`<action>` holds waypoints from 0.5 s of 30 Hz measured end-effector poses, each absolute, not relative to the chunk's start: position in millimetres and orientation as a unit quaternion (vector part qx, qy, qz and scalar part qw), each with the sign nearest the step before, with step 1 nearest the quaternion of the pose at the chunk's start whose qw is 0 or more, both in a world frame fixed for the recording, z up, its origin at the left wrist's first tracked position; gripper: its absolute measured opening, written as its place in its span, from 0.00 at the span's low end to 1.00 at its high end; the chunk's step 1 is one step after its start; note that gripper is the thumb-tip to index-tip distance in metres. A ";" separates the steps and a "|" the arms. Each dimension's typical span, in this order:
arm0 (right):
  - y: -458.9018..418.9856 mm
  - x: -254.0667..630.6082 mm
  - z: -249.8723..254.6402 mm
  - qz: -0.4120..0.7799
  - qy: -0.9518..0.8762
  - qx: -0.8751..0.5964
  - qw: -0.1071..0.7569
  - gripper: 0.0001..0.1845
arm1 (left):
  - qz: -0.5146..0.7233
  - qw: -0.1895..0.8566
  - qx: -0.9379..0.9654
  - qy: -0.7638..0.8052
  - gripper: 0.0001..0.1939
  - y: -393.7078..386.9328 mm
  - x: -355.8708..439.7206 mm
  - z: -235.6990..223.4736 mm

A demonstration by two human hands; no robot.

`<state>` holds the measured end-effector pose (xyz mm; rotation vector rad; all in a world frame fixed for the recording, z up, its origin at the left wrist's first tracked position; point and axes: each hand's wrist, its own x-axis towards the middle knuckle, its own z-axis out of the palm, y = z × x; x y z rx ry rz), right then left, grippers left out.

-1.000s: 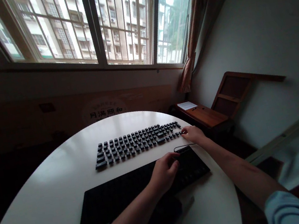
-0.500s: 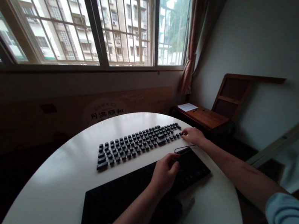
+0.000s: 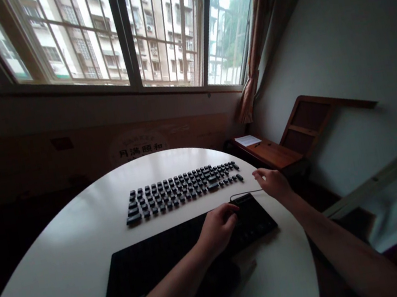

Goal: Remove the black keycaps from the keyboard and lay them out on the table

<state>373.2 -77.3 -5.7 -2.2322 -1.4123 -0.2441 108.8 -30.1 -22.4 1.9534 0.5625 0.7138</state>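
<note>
A black keyboard base (image 3: 154,249) lies at a slant on the white round table (image 3: 48,275), its details lost in shadow. Resting over its upper right part is my left hand (image 3: 217,227), fingers curved down and thumb apart, with no object visible in it. Beyond the base, loose black keycaps (image 3: 175,193) stand in neat rows, laid out like a keyboard. My right hand (image 3: 273,182) hovers off the right end of these rows, near the table's edge, fingers loosely bent and nothing visible in them. A thin black cable (image 3: 246,192) runs from the base's top edge toward the right wrist.
Under my left forearm lies a dark, unclear object (image 3: 216,287), with a small slim piece (image 3: 250,270) beside it. A wooden chair (image 3: 279,153) holding a sheet of paper (image 3: 247,141) stands past the table's right edge. A barred window (image 3: 164,32) is ahead.
My right hand has drawn back to the right, away from the last keycap at the near right end of the rows. My left hand stays over the keyboard base.
</note>
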 end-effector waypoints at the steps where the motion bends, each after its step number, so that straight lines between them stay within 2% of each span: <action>1: -91.1 371.5 -6.8 -0.095 -0.516 -0.811 0.258 0.18 | 0.291 0.472 0.801 0.227 0.11 -29.8 109.0 -22.8; 5: -148.5 365.0 -23.3 -0.086 -0.523 -0.761 0.374 0.20 | 0.281 0.457 0.817 0.209 0.11 -29.5 110.9 -25.1; 10: -203.4 358.7 -48.7 -0.016 -0.495 -0.768 0.406 0.20 | 0.265 0.322 0.886 0.201 0.10 -31.4 105.3 -9.6; 15: -237.4 362.0 -44.2 -0.001 -0.457 -0.758 0.465 0.20 | 0.124 0.218 0.956 0.151 0.13 -22.5 69.9 31.1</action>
